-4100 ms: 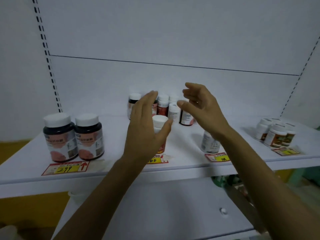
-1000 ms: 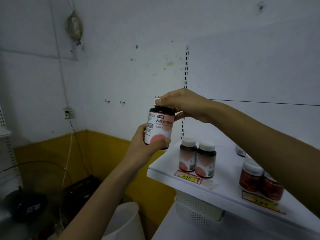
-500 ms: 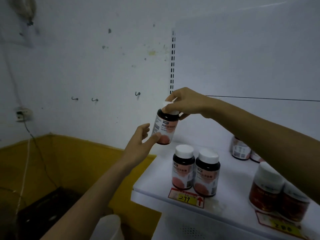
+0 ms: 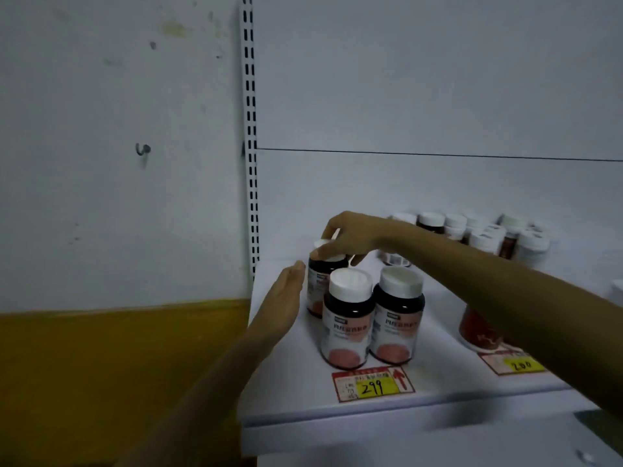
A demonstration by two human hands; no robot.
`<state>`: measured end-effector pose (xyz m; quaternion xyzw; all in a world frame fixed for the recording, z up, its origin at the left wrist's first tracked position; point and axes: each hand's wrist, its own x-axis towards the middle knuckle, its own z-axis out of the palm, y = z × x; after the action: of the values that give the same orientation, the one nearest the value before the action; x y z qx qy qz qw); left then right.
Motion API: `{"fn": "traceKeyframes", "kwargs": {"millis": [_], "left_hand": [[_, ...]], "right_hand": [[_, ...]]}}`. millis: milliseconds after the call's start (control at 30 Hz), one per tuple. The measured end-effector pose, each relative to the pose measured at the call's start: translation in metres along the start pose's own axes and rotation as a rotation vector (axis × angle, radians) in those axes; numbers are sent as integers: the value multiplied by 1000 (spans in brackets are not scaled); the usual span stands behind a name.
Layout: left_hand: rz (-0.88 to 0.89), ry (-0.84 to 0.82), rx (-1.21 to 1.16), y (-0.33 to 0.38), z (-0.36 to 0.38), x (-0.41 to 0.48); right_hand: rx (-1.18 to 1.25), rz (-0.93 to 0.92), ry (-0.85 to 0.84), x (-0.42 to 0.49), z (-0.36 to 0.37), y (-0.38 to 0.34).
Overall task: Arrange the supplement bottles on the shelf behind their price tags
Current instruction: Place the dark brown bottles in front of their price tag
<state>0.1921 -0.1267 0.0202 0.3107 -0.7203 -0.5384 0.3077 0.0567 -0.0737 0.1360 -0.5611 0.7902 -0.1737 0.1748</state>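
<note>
Two dark bottles with white caps and pink labels, one on the left [image 4: 347, 318] and one on the right [image 4: 397, 315], stand side by side behind the red and yellow 299 price tag [image 4: 372, 384] on the white shelf [image 4: 438, 375]. A third identical bottle [image 4: 320, 281] stands behind the left one. My right hand [image 4: 350, 235] grips its white cap from above. My left hand [image 4: 281, 305] is flat with straight fingers, just left of that bottle, at the shelf's left edge.
A red-labelled bottle [image 4: 477, 332] stands behind a 200 price tag [image 4: 517, 364], partly hidden by my right forearm. Several small white-capped bottles [image 4: 485, 237] cluster at the back of the shelf. A slotted upright [image 4: 250, 146] marks the shelf's left end, beside a wall.
My right hand has carried the bottle from mid-air down onto the shelf behind the front pair. My left hand has let go of it and now lies flat beside it.
</note>
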Motion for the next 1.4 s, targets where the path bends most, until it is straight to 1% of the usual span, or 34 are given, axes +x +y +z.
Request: {"fn": "traceKeyframes", "kwargs": {"millis": [200, 300, 400, 600, 933, 1033, 1200, 1267, 1333, 1400], "left_hand": [[68, -58, -105, -17, 7, 0], [76, -63, -96, -19, 4, 0], [120, -60, -45, -19, 5, -3], [152, -54, -75, -22, 4, 0], [174, -48, -42, -22, 4, 2], [177, -46, -48, -21, 4, 2], [190, -61, -70, -20, 3, -1], [188, -63, -66, -19, 2, -3], [189, -43, -76, -16, 1, -5], [261, 48, -76, -14, 0, -9]], "right_hand": [[-25, 97, 30, -6, 4, -7], [-46, 141, 10, -12, 1, -14], [-56, 183, 27, -18, 1, -17], [-52, 216, 32, -29, 5, -18], [-1, 218, 111, -41, 12, -15], [5, 219, 116, -41, 13, -16], [-26, 234, 69, -44, 10, -21], [-32, 217, 95, -47, 9, -24], [-58, 191, 142, -51, 5, -27], [-84, 177, 172, -58, -1, -26]]}}
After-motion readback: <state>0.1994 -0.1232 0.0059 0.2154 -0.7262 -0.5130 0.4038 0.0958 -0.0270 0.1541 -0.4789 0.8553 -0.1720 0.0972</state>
